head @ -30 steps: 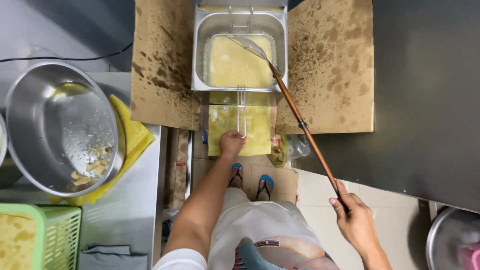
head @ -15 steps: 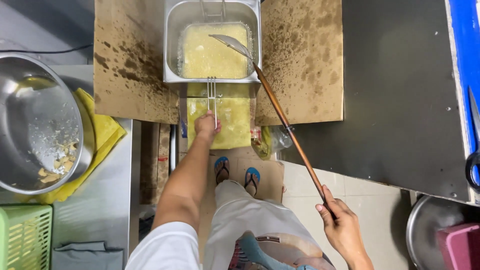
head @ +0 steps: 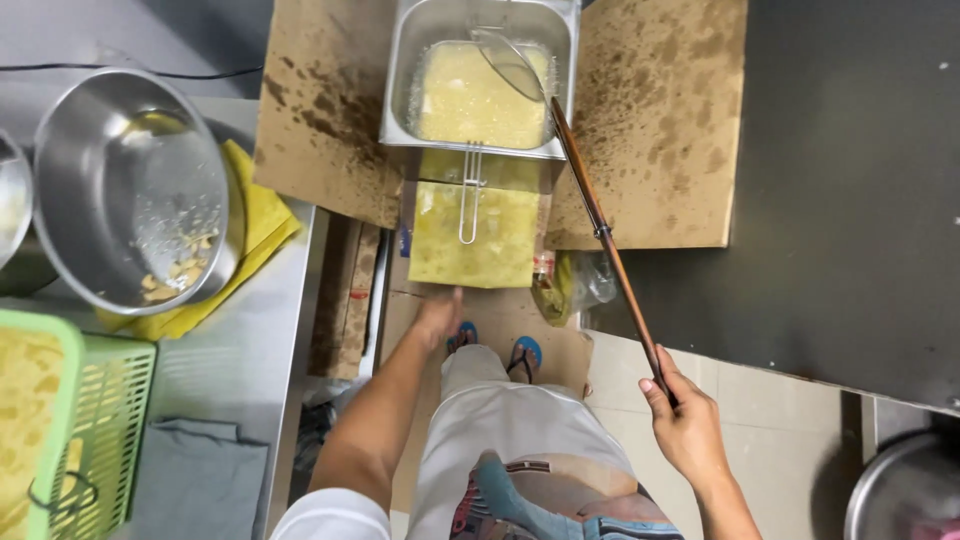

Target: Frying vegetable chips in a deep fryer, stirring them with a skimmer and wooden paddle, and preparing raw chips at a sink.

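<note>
Frying looks well under way, judging by how things lie: the square stainless-steel fryer vat (head: 480,75) at the far middle holds pale yellow, bubbling oil, and one wire frying basket sits down in it, its single wire handle (head: 470,195) reaching near over the front edge. Whatever cooks below the foam is hidden, so I cannot tell how done it is; nothing has been lifted out of the oil.

Two sheets of oil-spattered brown cardboard (head: 655,120) flank the vat, one left and one right. One large round steel mixing bowl (head: 130,190) stands on the steel counter at the left, holding only a few crumbs of batter or coating, which suggests most of its load has gone. Under it lies one yellow cloth (head: 262,215). One green plastic basket (head: 80,420) sits near left, and one grey folded cloth (head: 195,480) lies just beside it. One yellow oil-soaked mat (head: 470,240) hangs below the vat front.

One long wooden-handled wire skimmer (head: 600,230) runs from the oil to the right hand (head: 680,425), which is closed around the near end of the handle; its mesh head rests at the vat's far right corner. The left hand (head: 438,318) hangs empty with fingers loosely extended, near the mat's lower edge and touching nothing. Two blue sandals (head: 522,355) show on the floor.
</note>
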